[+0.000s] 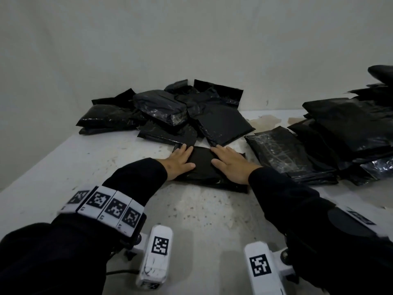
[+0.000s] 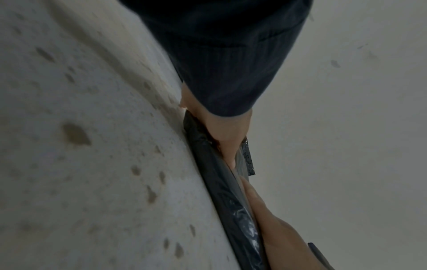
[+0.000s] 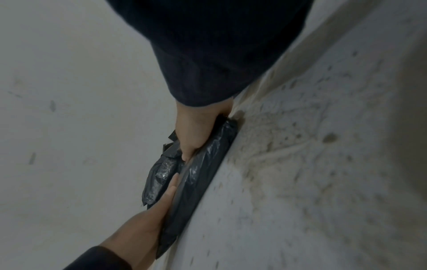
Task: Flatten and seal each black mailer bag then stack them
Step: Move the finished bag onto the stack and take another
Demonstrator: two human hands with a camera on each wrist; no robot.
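A black mailer bag lies flat on the speckled white table, in the middle of the head view, with both hands spread on top of it. The left hand covers the bag's left part, fingers straight and close together, palm down, thumb pointing toward the centre. The right hand presses the right part the same way, fingers extended and slightly fanned. A bare strip of the bag shows between the two hands, which lie apart.

In the left wrist view the bag appears edge-on as a thin dark slab under the left hand; the right hand lies on it lower in the frame. In the right wrist view the bag again shows edge-on beneath the right hand, with the left hand at lower left.

Just above the bag in the head view, a loose heap of black mailer bags lies against the grey wall. At the right edge of the frame a stack of flattened bags rests on the table.
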